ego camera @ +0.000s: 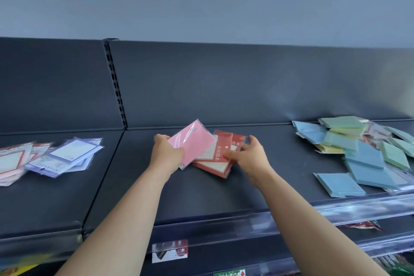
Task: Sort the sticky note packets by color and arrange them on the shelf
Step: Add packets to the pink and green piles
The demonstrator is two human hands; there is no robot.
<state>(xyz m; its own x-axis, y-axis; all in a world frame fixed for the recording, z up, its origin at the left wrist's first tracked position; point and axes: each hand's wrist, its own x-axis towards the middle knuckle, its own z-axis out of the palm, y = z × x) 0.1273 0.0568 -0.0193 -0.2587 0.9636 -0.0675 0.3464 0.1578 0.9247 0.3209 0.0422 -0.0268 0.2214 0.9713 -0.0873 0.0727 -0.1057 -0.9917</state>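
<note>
Your left hand (167, 150) gripped a pink packet (192, 143) by its left end, thumb over the top face and fingers curled beneath. The packet lay as a diamond in the head view. Its long axis ran on a diagonal from the near left, at your palm, up toward the far right, and one corner pointed at the dark back panel (224, 85). Its right half overlapped the red packets (220, 159), which sat on the middle of the shelf (201, 192).

Your right hand (248, 152) held those red packets at their right edge, thumb at the far corner and fingers curled onto the printed top face. Their long axis leaned steeply away from you, tipped a little to the right, and the line of white characters ran along it.

Well to the right lay a loose heap of blue and green packets (358, 157), turned every way. Far left on the neighbouring shelf lay a fanned pile of purple-bordered packets (67, 154), somewhat blurred.
</note>
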